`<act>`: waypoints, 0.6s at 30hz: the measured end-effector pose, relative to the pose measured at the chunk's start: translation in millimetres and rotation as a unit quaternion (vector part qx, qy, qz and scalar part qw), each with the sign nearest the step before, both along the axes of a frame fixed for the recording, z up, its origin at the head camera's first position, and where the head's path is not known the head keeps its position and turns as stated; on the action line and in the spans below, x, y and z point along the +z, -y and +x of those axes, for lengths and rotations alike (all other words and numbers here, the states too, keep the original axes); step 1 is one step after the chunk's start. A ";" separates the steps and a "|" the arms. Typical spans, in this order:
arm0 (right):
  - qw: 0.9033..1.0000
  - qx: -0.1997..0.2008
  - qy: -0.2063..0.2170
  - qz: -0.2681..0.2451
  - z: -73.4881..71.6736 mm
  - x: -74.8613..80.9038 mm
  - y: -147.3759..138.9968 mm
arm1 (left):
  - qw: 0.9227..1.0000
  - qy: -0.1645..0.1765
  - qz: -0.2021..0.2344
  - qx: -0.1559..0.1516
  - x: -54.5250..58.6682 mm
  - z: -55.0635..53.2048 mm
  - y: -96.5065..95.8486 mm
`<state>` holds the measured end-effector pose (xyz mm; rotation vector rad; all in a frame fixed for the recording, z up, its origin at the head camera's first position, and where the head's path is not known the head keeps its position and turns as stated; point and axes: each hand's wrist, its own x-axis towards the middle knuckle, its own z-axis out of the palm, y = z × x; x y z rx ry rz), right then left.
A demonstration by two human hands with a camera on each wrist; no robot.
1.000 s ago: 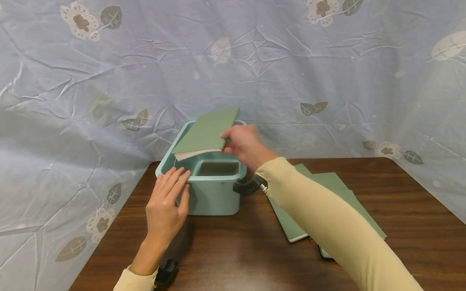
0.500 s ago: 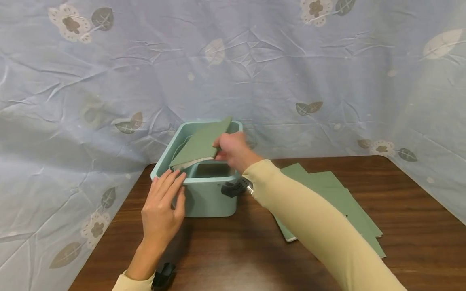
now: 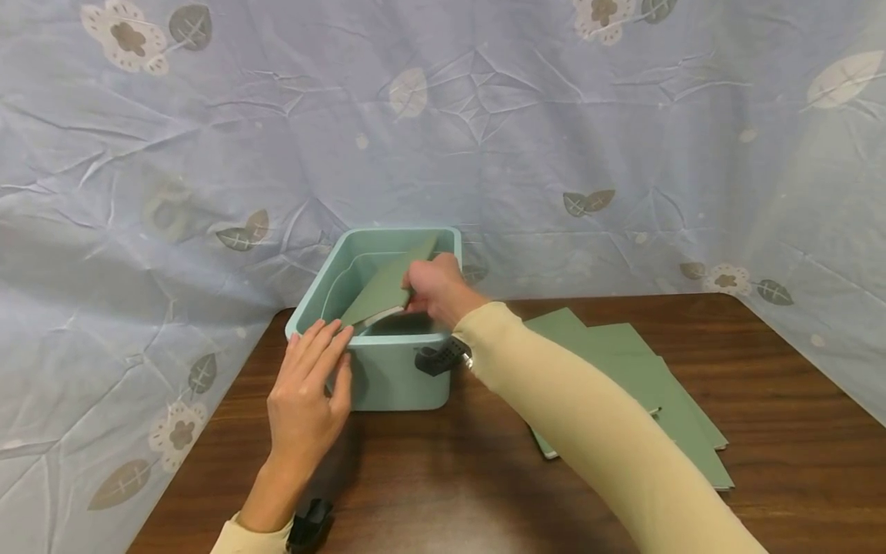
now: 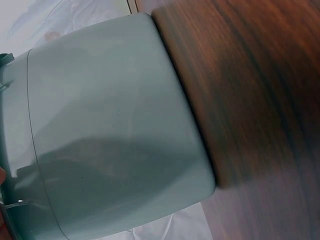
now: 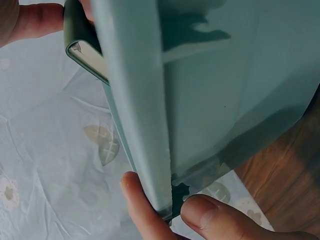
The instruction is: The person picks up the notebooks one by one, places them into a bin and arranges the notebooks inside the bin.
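A green notebook with pale page edges slants down inside a light teal plastic bin. My right hand grips it by its right edge, above the bin's right side. In the right wrist view the notebook's rounded spine shows beside the rim, with that hand's fingers on it. My left hand holds the bin's near left corner, fingers over the rim and thumb on the outside. The left wrist view is filled mostly by the bin's outer wall. The bin's bottom is largely hidden.
Several green notebooks lie fanned and overlapping on the right of the brown wooden table, partly under my right sleeve. A small thin item lies on them. A patterned cloth hangs behind the table.
My right hand has lowered the notebook from above the rim into the bin, moving slightly left. My left hand has stayed at the near left corner.
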<state>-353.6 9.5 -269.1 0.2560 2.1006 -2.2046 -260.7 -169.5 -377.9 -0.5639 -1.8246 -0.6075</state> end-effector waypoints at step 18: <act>1.000 0.014 0.019 0.013 4.0 3.8 -6.1 | 1.000 0.005 -0.005 0.003 -1.8 0.7 -0.8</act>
